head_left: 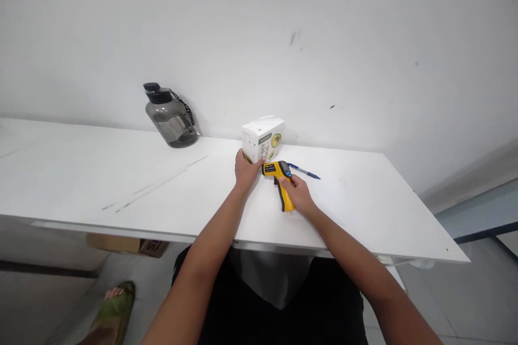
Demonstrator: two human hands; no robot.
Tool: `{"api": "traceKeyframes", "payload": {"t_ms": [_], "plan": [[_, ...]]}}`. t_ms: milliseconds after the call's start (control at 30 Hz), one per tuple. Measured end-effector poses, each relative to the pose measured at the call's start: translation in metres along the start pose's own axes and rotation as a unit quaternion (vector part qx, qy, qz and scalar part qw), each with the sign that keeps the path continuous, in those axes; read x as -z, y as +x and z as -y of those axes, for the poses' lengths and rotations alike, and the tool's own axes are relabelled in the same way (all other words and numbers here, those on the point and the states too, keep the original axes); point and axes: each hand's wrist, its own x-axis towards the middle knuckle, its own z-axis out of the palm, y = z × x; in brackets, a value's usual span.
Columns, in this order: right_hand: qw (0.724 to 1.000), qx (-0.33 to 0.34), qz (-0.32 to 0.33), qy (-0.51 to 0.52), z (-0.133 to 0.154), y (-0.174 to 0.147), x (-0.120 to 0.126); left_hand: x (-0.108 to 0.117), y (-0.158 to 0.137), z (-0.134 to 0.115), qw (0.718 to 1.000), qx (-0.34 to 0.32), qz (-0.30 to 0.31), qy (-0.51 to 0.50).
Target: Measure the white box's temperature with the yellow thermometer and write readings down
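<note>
A white cardboard box (263,136) with avocado pictures stands near the wall side of the table. My left hand (245,171) is closed around its lower front, thumb across the printed side. In my right hand (298,192) is a yellow and black infrared thermometer (286,194), held by the grip with the thumb over it. Its nose points left, close to the box and my left thumb. Whether the thermometer rests on the table is hard to tell. A blue pen (306,172) lies just behind it, partly hidden.
A large grey water bottle (172,121) with a black lid stands against the wall (259,27), left of the box. The white table (162,188) has its front edge close to my body. Below are a cardboard box (115,242) and a foot in a green sandal (113,307).
</note>
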Motion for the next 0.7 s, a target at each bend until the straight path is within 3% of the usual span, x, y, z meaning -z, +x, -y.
{"api": "traceKeyframes", "payload": {"t_ms": [233, 700], "plan": [[0.999, 0.008, -0.052, -0.007, -0.0024, 0.0007, 0.0009, 0.0004, 0.0011, 0.0009, 1.0, 0.015, 0.0, -0.011], [0.999, 0.012, -0.023, 0.047, -0.0021, -0.0002, -0.0002, -0.0016, 0.0007, 0.0028, 1.0, -0.003, -0.007, 0.003]]}}
